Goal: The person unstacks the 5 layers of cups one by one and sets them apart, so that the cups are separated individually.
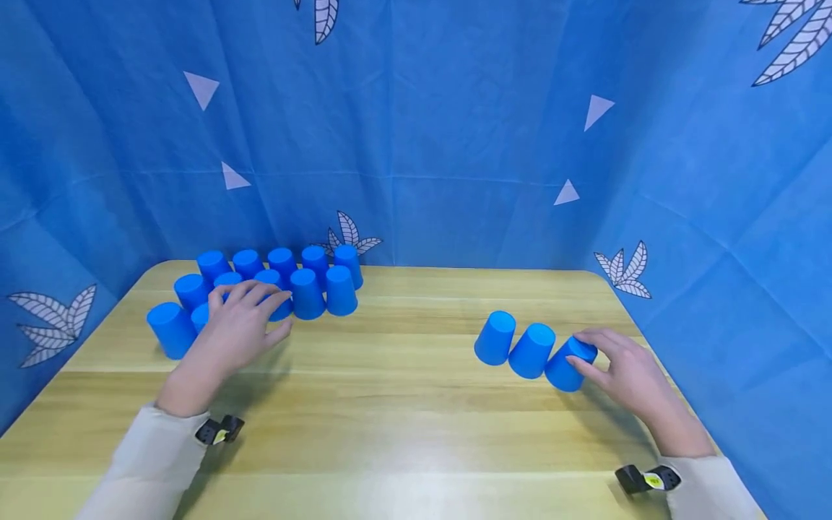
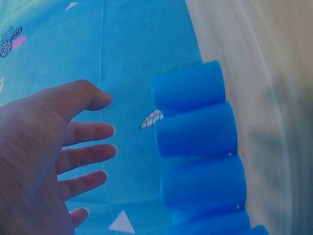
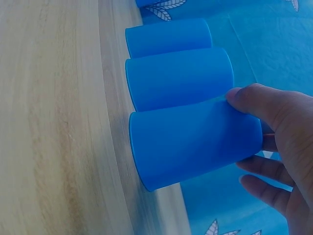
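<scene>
On the right, three upside-down blue cups stand side by side in a slanting row. My right hand [image 1: 627, 368] grips the nearest and rightmost cup [image 3: 195, 144] near its closed top, thumb on one side and fingers on the other. The middle cup [image 1: 532, 352] and the left cup [image 1: 495, 338] of this row stand close beside it. My left hand [image 1: 243, 328] hovers over a group of upside-down blue cups [image 1: 307, 295] at the left. Its fingers are apart and loosely bent, with nothing between them in the left wrist view, and it hides part of the group.
The left-hand cups stand in several close rows near the back edge of the wooden table [image 1: 390, 419]. A blue patterned cloth [image 1: 422, 130] hangs behind the table and along both sides. Bare wood lies between the two groups of cups.
</scene>
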Demonstrator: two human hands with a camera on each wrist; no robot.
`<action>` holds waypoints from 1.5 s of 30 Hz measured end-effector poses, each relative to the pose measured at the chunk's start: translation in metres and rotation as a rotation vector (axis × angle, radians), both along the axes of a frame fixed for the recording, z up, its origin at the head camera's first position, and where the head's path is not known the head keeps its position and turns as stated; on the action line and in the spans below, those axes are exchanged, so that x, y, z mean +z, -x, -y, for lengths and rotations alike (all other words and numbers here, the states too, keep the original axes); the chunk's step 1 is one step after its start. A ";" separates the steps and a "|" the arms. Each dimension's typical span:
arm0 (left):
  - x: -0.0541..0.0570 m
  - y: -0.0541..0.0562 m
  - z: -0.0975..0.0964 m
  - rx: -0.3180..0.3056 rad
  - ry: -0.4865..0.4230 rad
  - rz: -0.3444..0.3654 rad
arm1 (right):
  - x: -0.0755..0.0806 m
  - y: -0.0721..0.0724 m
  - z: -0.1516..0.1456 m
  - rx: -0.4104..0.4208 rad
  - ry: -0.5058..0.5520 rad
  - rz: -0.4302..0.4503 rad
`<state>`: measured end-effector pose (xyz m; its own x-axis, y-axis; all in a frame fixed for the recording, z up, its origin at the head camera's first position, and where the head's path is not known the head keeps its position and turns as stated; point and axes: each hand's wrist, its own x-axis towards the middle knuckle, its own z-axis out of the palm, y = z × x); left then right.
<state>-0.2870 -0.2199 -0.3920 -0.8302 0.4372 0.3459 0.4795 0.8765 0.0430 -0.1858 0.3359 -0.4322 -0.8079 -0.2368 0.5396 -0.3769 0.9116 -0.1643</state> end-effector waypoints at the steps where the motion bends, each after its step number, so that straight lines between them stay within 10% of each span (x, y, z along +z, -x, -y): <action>1: 0.000 0.000 -0.002 -0.008 0.002 0.011 | 0.000 0.001 0.000 -0.003 -0.003 0.004; 18: -0.006 0.004 -0.082 -0.175 0.035 0.075 | -0.005 0.001 0.001 -0.020 -0.007 0.045; 45: 0.016 0.024 -0.214 -0.440 0.105 0.124 | -0.001 -0.001 -0.006 -0.013 -0.013 0.015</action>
